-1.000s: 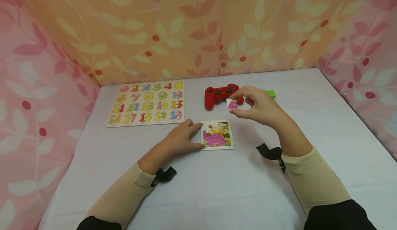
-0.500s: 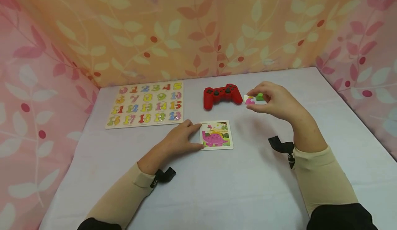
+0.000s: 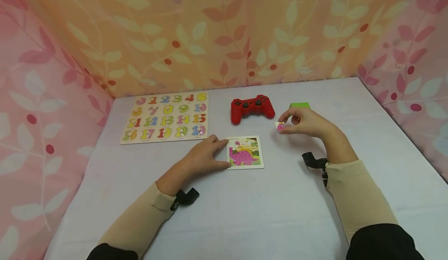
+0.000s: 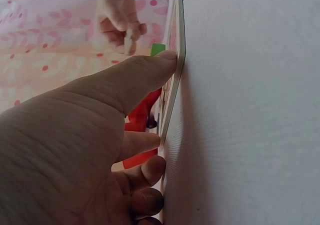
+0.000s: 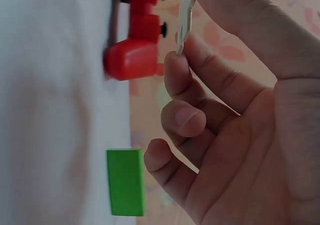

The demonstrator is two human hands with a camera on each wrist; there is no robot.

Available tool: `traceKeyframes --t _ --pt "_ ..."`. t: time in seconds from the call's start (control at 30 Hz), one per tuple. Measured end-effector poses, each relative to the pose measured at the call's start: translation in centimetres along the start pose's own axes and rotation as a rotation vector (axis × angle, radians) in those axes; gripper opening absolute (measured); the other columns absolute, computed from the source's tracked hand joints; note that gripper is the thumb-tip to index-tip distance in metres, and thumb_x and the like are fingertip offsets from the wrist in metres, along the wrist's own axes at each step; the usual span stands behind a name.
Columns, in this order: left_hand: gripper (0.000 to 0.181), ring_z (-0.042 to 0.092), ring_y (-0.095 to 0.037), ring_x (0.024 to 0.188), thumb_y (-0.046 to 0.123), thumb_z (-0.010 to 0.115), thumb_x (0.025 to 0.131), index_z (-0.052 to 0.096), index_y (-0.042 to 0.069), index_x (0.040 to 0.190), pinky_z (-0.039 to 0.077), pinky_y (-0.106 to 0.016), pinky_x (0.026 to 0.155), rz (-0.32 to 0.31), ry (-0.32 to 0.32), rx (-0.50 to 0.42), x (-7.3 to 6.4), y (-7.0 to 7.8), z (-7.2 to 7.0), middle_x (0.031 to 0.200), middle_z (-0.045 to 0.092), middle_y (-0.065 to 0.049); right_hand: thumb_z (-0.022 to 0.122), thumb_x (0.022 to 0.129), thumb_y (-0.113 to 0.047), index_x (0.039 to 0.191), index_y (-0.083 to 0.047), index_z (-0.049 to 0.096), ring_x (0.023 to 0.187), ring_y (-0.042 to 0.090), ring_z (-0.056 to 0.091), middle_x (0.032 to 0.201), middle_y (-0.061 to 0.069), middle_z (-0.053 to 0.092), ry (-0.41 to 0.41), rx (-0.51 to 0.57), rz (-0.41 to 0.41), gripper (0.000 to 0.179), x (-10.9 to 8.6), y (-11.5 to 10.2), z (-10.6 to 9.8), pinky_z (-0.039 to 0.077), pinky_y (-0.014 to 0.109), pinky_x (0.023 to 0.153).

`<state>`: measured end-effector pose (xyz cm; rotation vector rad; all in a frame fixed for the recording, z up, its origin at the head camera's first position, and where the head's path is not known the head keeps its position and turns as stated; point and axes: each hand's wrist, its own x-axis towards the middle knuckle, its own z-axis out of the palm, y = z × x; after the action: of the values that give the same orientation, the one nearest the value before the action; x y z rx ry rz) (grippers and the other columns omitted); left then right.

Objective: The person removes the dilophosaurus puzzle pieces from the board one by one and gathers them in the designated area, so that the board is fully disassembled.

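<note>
A small square dinosaur jigsaw puzzle (image 3: 244, 153) with a pale frame lies on the white cloth; its upper left corner shows a bare patch. My left hand (image 3: 204, 157) rests at its left side, thumb and index finger spread nearly straight, touching the lower and upper left corners. In the left wrist view the thumb (image 4: 155, 67) presses on the frame's rim. To the right, my right hand (image 3: 308, 123) pinches a pink and white puzzle piece (image 3: 279, 125) above the cloth. The right wrist view shows this piece (image 5: 184, 20) edge-on between the thumb and fingers.
A red game controller (image 3: 252, 109) lies behind the puzzle. Behind the right hand sits a green block (image 3: 300, 105), partly hidden in the head view. A number board (image 3: 164, 118) lies at the back left. Patterned curtains (image 3: 224, 30) stand along the back and sides.
My right hand first moved right, away from the controller, with the puzzle piece, then came lower and nearer, uncovering the green block's top. The left hand and the puzzle have stayed in place.
</note>
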<state>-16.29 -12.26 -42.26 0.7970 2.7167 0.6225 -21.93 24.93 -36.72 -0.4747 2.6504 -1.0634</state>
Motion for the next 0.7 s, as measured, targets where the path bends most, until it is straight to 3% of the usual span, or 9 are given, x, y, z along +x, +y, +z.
traceKeyframes --t 0.17,0.33,0.7 --pt "0.084 0.050 -0.013 0.091 0.053 0.080 0.084 0.051 0.014 0.152 0.045 -0.030 0.077 0.005 0.008 -0.001 -0.1 0.0 -0.1 0.111 0.052 0.001 0.089 0.080 -0.033 0.111 -0.010 0.071 0.085 0.024 0.050 0.090 0.008 0.058 -0.068 -0.021 0.076 0.043 0.9 1.3 1.1 0.042 0.034 0.072" --pt "0.084 0.050 -0.014 0.091 0.053 0.080 0.084 0.052 0.014 0.152 0.045 -0.030 0.077 0.008 0.003 -0.005 -0.1 0.1 0.0 0.111 0.053 0.001 0.090 0.080 -0.029 0.109 -0.008 0.072 0.088 0.024 0.053 0.094 0.006 0.061 -0.113 -0.066 0.085 0.040 1.6 2.1 2.2 0.044 0.036 0.077" --pt "0.083 0.050 -0.014 0.091 0.053 0.080 0.085 0.051 0.014 0.152 0.045 -0.030 0.077 0.005 0.005 0.002 -0.1 0.0 0.0 0.110 0.053 0.001 0.090 0.078 -0.035 0.105 -0.014 0.073 0.093 0.022 0.057 0.098 0.003 0.065 -0.091 -0.223 0.056 0.038 1.7 1.6 2.9 0.044 0.042 0.086"
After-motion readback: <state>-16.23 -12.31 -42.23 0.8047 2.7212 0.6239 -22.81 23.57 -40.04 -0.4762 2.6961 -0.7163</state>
